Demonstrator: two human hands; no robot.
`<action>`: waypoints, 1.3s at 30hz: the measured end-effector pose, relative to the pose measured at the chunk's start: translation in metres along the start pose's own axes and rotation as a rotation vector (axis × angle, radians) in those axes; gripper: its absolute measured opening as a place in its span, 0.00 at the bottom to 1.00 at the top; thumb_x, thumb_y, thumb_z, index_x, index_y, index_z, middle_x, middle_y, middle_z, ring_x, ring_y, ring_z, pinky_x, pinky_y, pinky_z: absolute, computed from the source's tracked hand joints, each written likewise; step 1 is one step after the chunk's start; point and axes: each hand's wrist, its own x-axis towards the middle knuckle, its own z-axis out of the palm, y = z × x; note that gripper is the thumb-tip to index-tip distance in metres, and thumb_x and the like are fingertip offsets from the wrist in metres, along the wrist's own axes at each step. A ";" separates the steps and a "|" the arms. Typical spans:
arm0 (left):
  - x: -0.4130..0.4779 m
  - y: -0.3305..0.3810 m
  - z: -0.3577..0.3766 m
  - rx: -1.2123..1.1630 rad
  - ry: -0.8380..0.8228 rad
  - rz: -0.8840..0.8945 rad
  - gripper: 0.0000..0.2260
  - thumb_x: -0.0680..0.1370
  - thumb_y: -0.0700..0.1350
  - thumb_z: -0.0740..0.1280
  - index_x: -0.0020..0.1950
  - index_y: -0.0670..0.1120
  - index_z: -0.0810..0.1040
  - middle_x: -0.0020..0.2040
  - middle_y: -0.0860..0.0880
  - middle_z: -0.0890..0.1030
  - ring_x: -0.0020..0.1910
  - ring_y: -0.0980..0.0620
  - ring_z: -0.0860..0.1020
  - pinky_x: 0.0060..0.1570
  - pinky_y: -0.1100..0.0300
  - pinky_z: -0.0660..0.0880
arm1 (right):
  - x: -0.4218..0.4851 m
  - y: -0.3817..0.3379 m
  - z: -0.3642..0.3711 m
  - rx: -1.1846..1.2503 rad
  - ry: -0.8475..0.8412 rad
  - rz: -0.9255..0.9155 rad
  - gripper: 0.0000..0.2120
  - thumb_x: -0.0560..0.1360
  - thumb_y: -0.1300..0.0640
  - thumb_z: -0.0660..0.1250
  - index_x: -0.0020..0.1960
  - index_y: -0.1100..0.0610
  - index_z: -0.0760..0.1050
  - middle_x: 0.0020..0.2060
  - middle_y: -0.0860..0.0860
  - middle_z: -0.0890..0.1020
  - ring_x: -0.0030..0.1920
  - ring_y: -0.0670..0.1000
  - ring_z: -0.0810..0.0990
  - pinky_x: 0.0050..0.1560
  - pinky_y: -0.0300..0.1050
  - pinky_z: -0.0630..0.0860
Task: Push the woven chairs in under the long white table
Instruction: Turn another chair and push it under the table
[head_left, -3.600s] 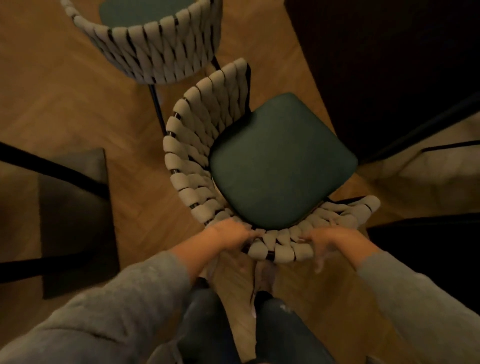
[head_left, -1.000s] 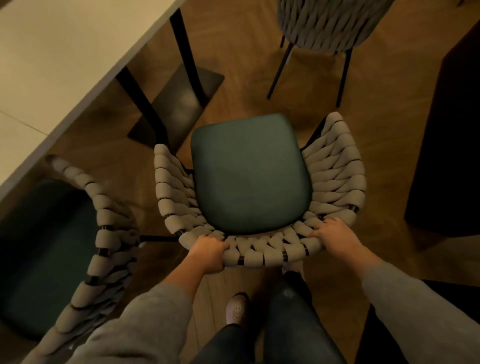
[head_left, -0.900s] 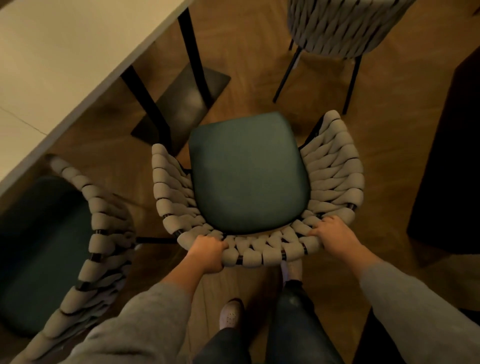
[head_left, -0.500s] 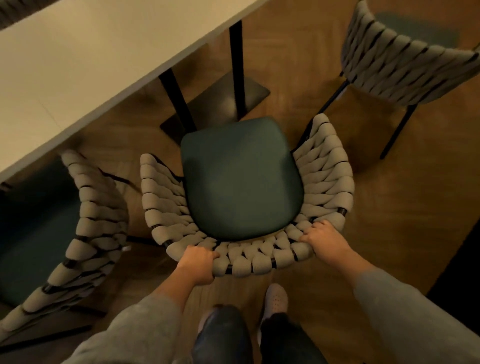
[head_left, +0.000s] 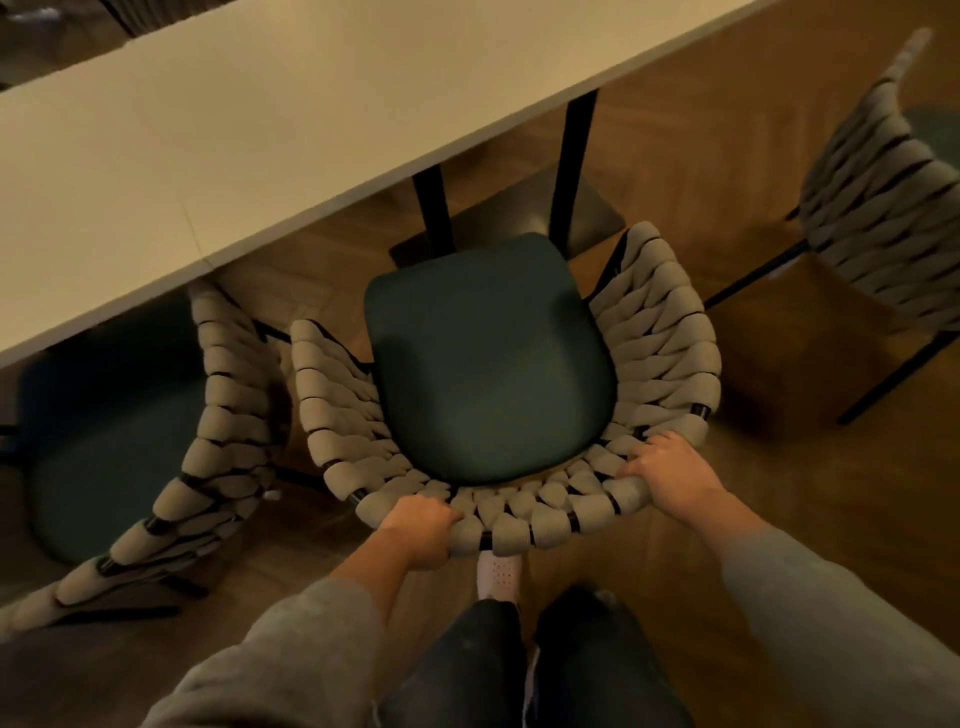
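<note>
A woven chair (head_left: 660, 343) with a dark green seat stands right in front of me, its seat front just short of the long white table (head_left: 260, 114). My left hand (head_left: 415, 530) is shut on the left part of its woven back rim. My right hand (head_left: 670, 473) grips the rim on the right. A second woven chair (head_left: 228, 410) sits to the left, its seat partly under the table edge. A third woven chair (head_left: 883, 197) stands apart at the right, away from the table.
Two black table legs (head_left: 434, 213) on a dark flat base plate (head_left: 524, 208) stand just beyond the held chair's seat. The floor is brown herringbone wood. My legs and a white shoe (head_left: 498, 571) are directly behind the chair.
The held chair has been turned and moved toward the table; its seat front now reaches the table legs. The table fills more of the view. Both hands kept their grip.
</note>
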 end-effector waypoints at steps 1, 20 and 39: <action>0.003 -0.002 -0.005 -0.004 0.007 -0.011 0.19 0.79 0.49 0.63 0.70 0.53 0.70 0.60 0.48 0.78 0.56 0.48 0.76 0.56 0.53 0.75 | 0.006 0.004 -0.006 -0.023 -0.004 0.000 0.21 0.78 0.57 0.65 0.68 0.42 0.72 0.63 0.46 0.76 0.64 0.52 0.71 0.70 0.50 0.61; 0.048 0.004 -0.069 -0.017 -0.064 -0.224 0.24 0.81 0.47 0.62 0.77 0.54 0.62 0.68 0.48 0.74 0.64 0.48 0.74 0.62 0.55 0.72 | 0.070 0.068 -0.069 -0.169 -0.120 -0.180 0.16 0.80 0.55 0.60 0.66 0.46 0.73 0.61 0.50 0.77 0.63 0.52 0.74 0.69 0.51 0.63; 0.057 0.021 -0.093 -0.111 0.000 -0.240 0.23 0.81 0.47 0.62 0.76 0.53 0.62 0.68 0.48 0.73 0.63 0.48 0.74 0.62 0.53 0.72 | 0.088 0.108 -0.109 -0.175 -0.125 -0.251 0.19 0.80 0.58 0.60 0.69 0.46 0.70 0.64 0.49 0.77 0.68 0.53 0.70 0.75 0.57 0.53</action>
